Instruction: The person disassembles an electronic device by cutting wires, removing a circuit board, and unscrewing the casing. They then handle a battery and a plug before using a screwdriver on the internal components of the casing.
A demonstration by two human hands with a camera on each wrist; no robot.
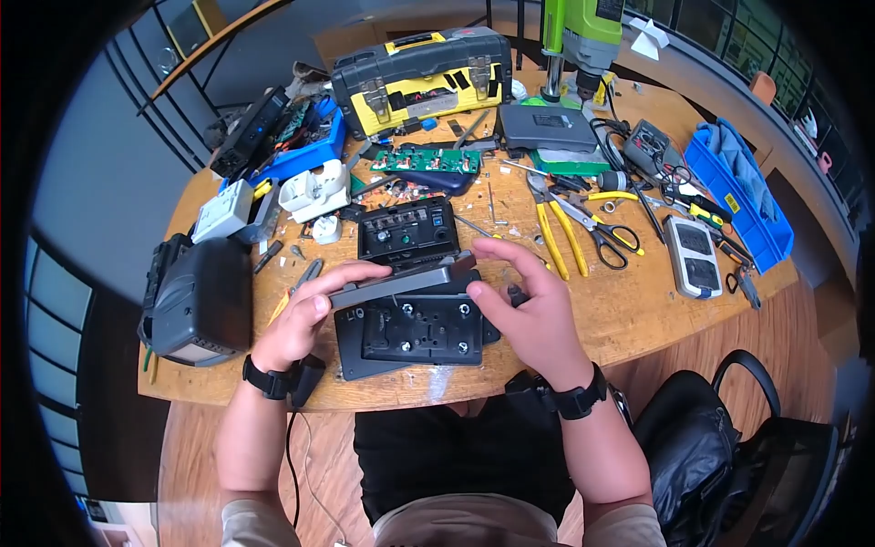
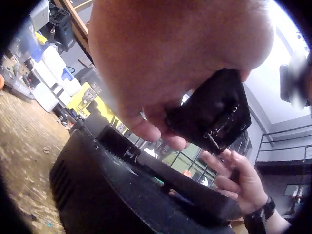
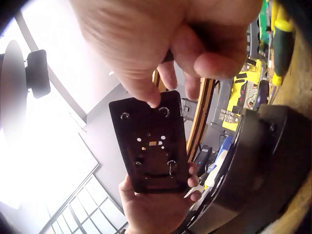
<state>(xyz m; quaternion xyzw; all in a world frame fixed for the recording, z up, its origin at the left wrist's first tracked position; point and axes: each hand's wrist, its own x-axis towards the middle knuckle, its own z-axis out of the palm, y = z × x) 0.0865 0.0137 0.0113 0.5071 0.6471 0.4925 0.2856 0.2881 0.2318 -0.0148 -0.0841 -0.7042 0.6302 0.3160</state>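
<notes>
My left hand [image 1: 296, 321] grips one end of a black rectangular plastic cover [image 1: 401, 283], held tilted above the table. In the right wrist view the cover's inner face [image 3: 151, 156] shows round screw posts near its corners. At the other end, my right hand [image 1: 533, 310] has its thumb and a fingertip at the edge, pinching it. A small dark piece [image 1: 517, 294] sits within the right hand's curled fingers, mostly hidden. Below lies a black housing [image 1: 428, 333] with several metal-ringed posts, and behind it a black panel with knobs [image 1: 407, 228].
A bulky black device [image 1: 202, 301] stands left. Pliers with yellow handles [image 1: 556, 242], scissors [image 1: 606, 239] and a grey-white charger [image 1: 694, 257] lie right. Behind are a green circuit board [image 1: 428, 161], a black-yellow toolbox [image 1: 424, 77], a green drill press [image 1: 583, 41] and blue bins [image 1: 775, 239].
</notes>
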